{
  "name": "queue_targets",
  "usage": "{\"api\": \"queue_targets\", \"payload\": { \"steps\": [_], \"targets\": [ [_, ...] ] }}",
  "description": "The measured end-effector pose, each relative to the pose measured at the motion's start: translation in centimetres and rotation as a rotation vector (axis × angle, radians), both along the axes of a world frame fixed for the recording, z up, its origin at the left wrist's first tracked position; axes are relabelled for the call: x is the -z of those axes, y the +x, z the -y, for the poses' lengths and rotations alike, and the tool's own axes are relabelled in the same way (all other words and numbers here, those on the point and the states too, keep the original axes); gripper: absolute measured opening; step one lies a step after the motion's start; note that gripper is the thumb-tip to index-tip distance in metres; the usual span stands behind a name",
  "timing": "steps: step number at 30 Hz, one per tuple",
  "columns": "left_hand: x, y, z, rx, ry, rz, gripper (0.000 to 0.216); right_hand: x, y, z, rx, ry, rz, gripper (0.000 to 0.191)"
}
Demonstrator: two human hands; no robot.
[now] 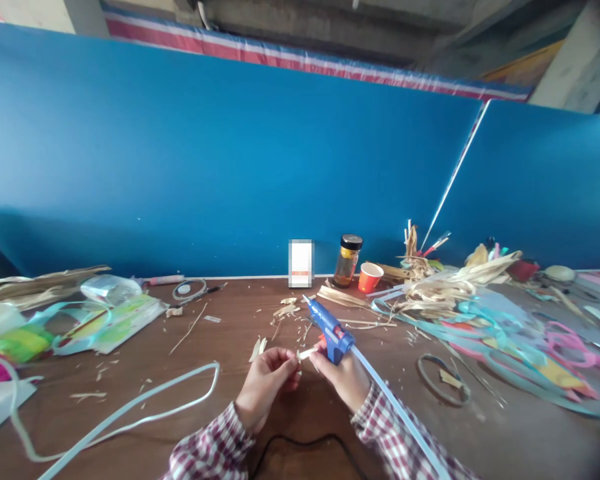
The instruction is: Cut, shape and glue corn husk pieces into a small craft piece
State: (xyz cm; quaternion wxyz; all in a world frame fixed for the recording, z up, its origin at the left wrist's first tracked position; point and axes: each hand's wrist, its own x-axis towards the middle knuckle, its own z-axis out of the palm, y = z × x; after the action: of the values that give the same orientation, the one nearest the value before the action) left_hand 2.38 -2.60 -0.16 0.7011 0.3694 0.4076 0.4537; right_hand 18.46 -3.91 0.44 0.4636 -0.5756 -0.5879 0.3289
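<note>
A blue hot glue gun rests in my right hand, its nozzle pointing up and away to the left. A long translucent glue stick trails from its back over my right forearm. Between that hand's thumb and fingers a small pale strip, like dried husk, also shows. My left hand is closed in a pinch close to the strip's left end, with a tiny pale piece at its fingertips. The two hands are a short gap apart above the brown table.
Pale scraps lie beyond the hands. At the back stand a dark-lidded jar and an orange paper cup. Dried husks and ribbons are heaped right, near a wire ring. A white tube loops left; a black cord lies in front.
</note>
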Motion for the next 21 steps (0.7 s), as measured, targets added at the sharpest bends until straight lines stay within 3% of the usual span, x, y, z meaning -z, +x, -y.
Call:
{"api": "queue_targets", "payload": {
  "steps": [7,21],
  "targets": [
    [0.54,0.20,-0.01,0.046,0.058,-0.214,0.033,-0.44,0.05,0.15,-0.046,-0.038,-0.032,0.026],
    [0.58,0.20,0.22,0.090,0.107,-0.266,0.028,0.05,0.06,0.08,-0.032,-0.038,-0.039,0.024]
  ]
}}
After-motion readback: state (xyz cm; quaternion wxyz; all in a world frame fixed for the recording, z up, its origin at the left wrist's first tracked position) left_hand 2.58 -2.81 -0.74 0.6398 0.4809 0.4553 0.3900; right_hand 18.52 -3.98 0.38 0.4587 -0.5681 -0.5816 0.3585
